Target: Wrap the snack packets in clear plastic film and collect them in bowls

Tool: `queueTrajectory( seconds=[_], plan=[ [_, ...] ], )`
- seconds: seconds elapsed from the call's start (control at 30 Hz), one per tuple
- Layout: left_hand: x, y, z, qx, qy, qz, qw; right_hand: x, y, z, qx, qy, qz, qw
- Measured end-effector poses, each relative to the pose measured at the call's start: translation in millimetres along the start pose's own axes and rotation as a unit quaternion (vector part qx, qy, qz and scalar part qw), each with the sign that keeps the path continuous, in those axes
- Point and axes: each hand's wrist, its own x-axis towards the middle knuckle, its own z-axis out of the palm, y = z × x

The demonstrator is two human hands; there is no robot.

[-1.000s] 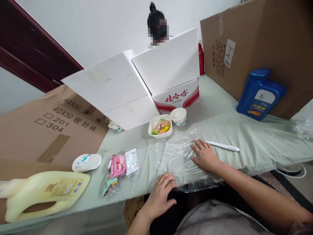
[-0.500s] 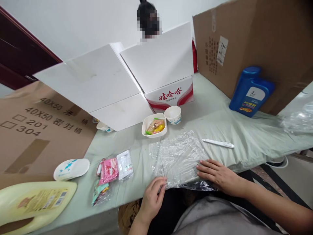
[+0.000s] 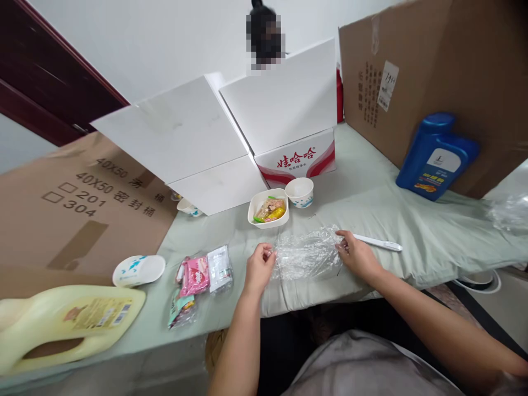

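A sheet of clear plastic wrap [image 3: 306, 253] hangs stretched between my two hands just above the pale green table cloth [image 3: 371, 203]. My left hand [image 3: 259, 268] pinches its left edge. My right hand [image 3: 357, 254] pinches its right edge. Behind the wrap stands a white square bowl [image 3: 269, 208] holding colourful snacks, with a small white paper cup [image 3: 300, 192] beside it. A white pen [image 3: 377, 243] lies just right of my right hand.
Snack packets [image 3: 202, 278] lie left of my left hand, a white lid [image 3: 138, 270] and a yellow jug [image 3: 66, 324] further left. An open white carton [image 3: 264, 126], brown cardboard [image 3: 433, 77], a blue bottle [image 3: 435, 157] and another person [image 3: 266, 36] stand behind.
Both hands moved from the table's near edge forward, took hold of the wrap's two ends and lifted it, so the flat sheet is now folded narrower between them.
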Motion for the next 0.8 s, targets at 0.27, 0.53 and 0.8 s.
queueTrajectory(
  seconds=[0.27, 0.53, 0.8],
  plan=[
    [11.1, -24.4, 24.9, -0.01, 0.078, -0.031, 0.996, 10.8, -3.6, 11.7, -0.148, -0.008, -0.003, 0.989],
    [8.0, -32.8, 26.2, 0.05, 0.083, -0.008, 0.995, 8.8, 0.8, 21.4, -0.191, 0.009, -0.018, 0.981],
    [9.6, -30.5, 7.5, 0.04, 0.326, -0.022, 0.944, 8.7, 0.2, 21.9, -0.206, -0.004, -0.024, 0.978]
  ],
)
